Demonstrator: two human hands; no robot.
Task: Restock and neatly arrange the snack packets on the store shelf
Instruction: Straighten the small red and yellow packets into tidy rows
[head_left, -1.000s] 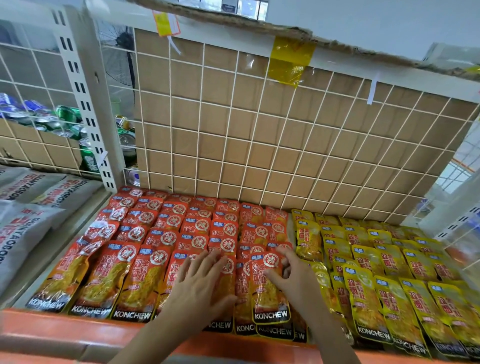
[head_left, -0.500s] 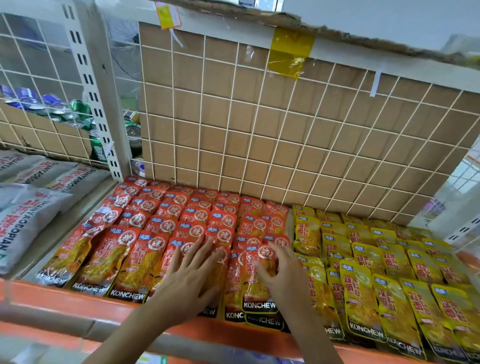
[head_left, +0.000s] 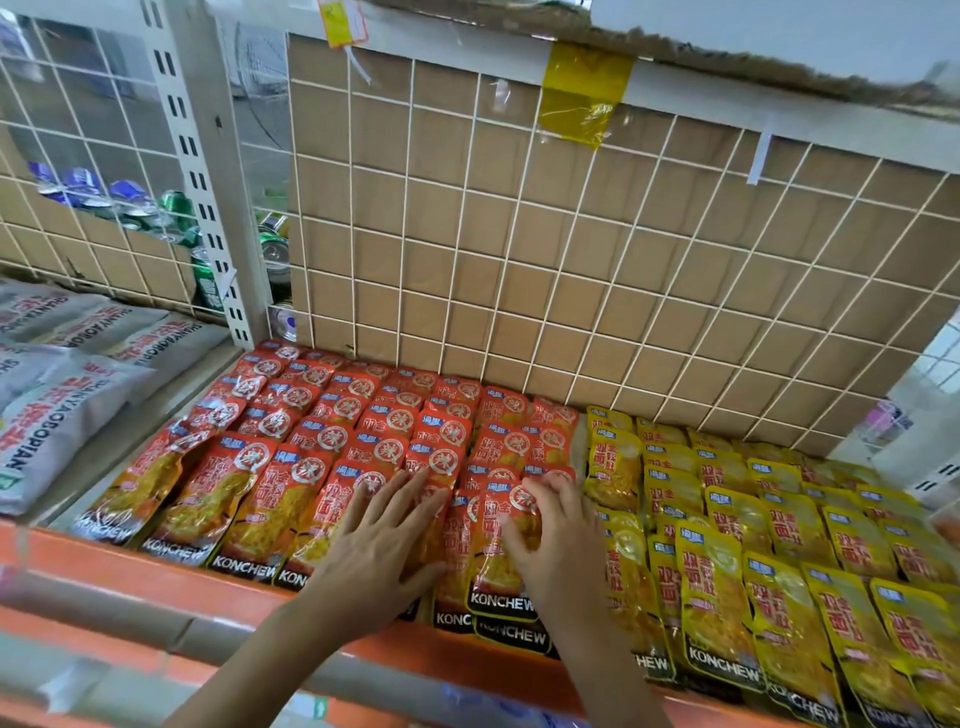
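Observation:
Rows of red KONCHEW snack packets (head_left: 322, 431) lie overlapped on the shelf, with yellow KONCHEW packets (head_left: 737, 525) in rows to their right. My left hand (head_left: 379, 545) lies flat with spread fingers on the front red packets. My right hand (head_left: 558, 535) grips the top edge and side of the frontmost red packet (head_left: 501, 566), at the right end of the red group, fingers curled over it. The orange shelf lip (head_left: 104, 566) runs along the front.
A white wire grid with a cardboard backing (head_left: 571, 249) closes the shelf's rear. A white slotted upright (head_left: 208, 171) divides it from the left bay, where grey snack bags (head_left: 57, 400) lie. Drink cans (head_left: 171, 213) show behind the grid.
Both hands stay on the same front red packets. The view has shifted slightly, with the shelf sitting lower and further right in the frame.

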